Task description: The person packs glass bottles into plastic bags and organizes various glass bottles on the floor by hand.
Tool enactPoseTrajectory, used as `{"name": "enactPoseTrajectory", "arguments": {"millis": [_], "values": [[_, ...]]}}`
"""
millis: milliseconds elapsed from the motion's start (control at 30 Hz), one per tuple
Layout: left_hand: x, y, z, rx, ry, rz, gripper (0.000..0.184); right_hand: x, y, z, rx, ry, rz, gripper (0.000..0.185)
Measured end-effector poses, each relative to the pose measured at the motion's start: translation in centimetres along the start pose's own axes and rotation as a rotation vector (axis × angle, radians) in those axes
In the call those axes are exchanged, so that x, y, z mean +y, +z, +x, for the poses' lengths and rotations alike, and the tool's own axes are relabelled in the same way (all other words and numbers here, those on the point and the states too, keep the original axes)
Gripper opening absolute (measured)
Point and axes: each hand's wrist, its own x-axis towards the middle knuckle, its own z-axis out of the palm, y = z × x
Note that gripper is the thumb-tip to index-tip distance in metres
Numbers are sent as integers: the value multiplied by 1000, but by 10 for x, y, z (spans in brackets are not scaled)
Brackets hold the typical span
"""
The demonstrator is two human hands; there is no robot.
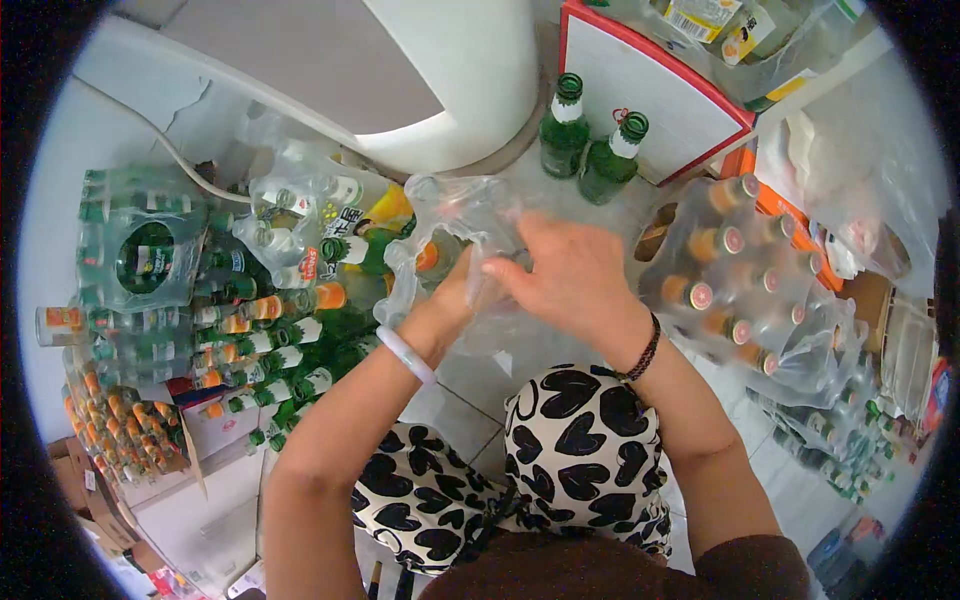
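Observation:
A crumpled clear plastic wrap (455, 205) spreads out in front of me. My left hand (467, 280), below a white bangle, reaches in among its folds, and film and my other hand hide its fingers. My right hand (572, 268) holds the film on the right side, thumb and fingers closing on it. Just left of the wrap lies a green bottle (375, 250), and a bottle with an orange label (428, 257) shows through the film. Two open green bottles, one at the back (565, 130) and one nearer (612, 160), stand upright beyond my right hand.
Stacked green bottles (290, 365) and a wrapped pack (150, 255) fill the left. Shrink-wrapped bottles with orange labels (735, 270) stand at right. A red-edged white box (650, 90) and a white appliance (450, 80) rise behind. Patterned knees (585, 430) are below my hands.

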Motion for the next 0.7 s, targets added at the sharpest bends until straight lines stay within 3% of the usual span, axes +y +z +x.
{"name": "enactPoseTrajectory", "arguments": {"millis": [33, 100, 133, 167, 200, 233, 267, 333, 367, 433, 467, 533, 633, 700], "values": [[-3, 1, -2, 22, 0, -98, 53, 0, 3, 2, -24, -24, -111, 32], [-21, -1, -2, 153, -183, -622, 40, -5, 3, 0, -13, -58, -154, 30], [-27, -2, 1, 151, -183, -620, 40, -7, 3, -2, -3, -91, -198, 29], [-33, -3, 6, 289, -270, -617, 37, -8, 2, -2, 3, -89, -199, 29], [-30, -3, 8, 429, -357, -613, 36, -8, 1, -4, -74, -91, -191, 28], [-26, -2, 5, 427, -357, -612, 36, -7, 0, -5, -152, -91, -184, 28], [-22, -1, -3, 421, -312, -563, 38, -5, -1, -6, -150, -85, -186, 28], [-36, -10, -10, 402, -267, -511, 39, 5, -3, -9, -140, -10, 167, 30], [-70, -23, -9, 230, -39, -240, 41, 17, 2, -9, -133, 0, 165, 30], [-59, -20, -5, 43, 185, 29, 43, 52, 29, -7, 163, 343, 492, 33], [-4, -6, -3, 35, 65, 366, 32, 66, 38, -1, 180, 408, 565, 31], [26, 4, 0, 3, -53, 714, 24, 97, 70, 9, 217, 488, 644, 30], [4, -15, -8, 21, -150, 654, 32, 144, 165, 4, 97, 572, 780, 44], [-4, -31, -18, 28, -211, 619, 40, 143, 202, -20, 253, 228, 718, 48]]}}
